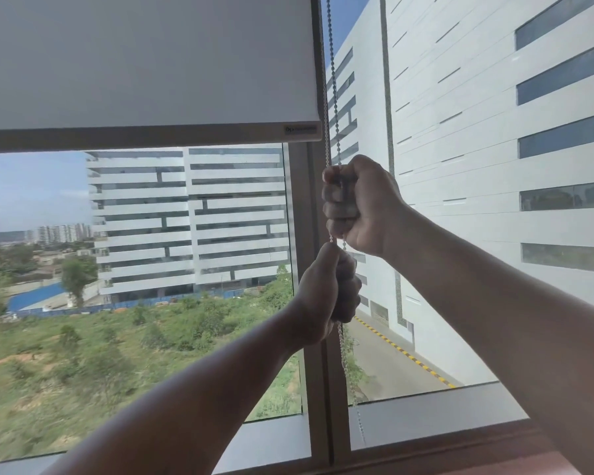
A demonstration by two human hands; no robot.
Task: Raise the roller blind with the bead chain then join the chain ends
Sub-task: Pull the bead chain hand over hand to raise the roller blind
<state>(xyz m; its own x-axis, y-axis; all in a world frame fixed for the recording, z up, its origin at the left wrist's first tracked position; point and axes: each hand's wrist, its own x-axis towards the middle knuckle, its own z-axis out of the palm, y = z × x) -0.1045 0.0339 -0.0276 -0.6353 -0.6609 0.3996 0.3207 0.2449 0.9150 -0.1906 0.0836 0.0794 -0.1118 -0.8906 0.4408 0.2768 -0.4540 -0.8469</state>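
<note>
Head view: both fists on silver bead chain (333, 97), right hand (357, 204) above left hand (330, 286).
White fabric roller blind (144, 60) half raised; grey window mullion (318, 371) directly behind chain.

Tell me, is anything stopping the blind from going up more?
Nothing visible. Above the roller blind the view ends, so its top is hidden. The right hand and left hand grip the bead chain beside it, with nothing between.
</note>
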